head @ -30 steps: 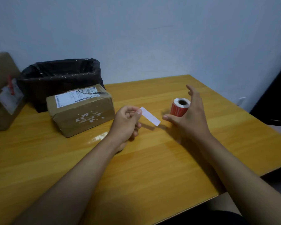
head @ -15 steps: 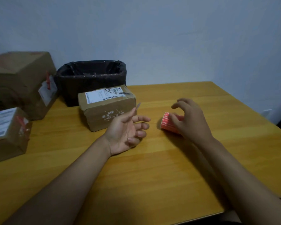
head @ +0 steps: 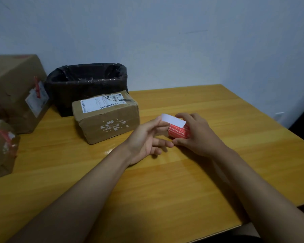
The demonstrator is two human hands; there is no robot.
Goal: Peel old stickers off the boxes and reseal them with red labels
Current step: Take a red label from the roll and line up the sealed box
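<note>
My right hand point(head: 198, 135) grips a roll of red labels point(head: 178, 132) lying on its side on the wooden table point(head: 165, 190). My left hand point(head: 146, 137) pinches the white backing strip point(head: 173, 120) that runs off the roll. Just left of my hands sits a brown cardboard box point(head: 106, 116) with a white shipping label on top and torn sticker scraps on its front face.
A bin lined with a black bag point(head: 87, 83) stands behind the box against the wall. A large cardboard box point(head: 14, 90) and a smaller one point(head: 0, 148), both with red labels, stand at the left. The table's right edge lies near my right arm.
My right hand tipped the upright roll onto its side and took hold of it. My left hand, briefly open, now pinches the white strip at the roll. The view swung left.
</note>
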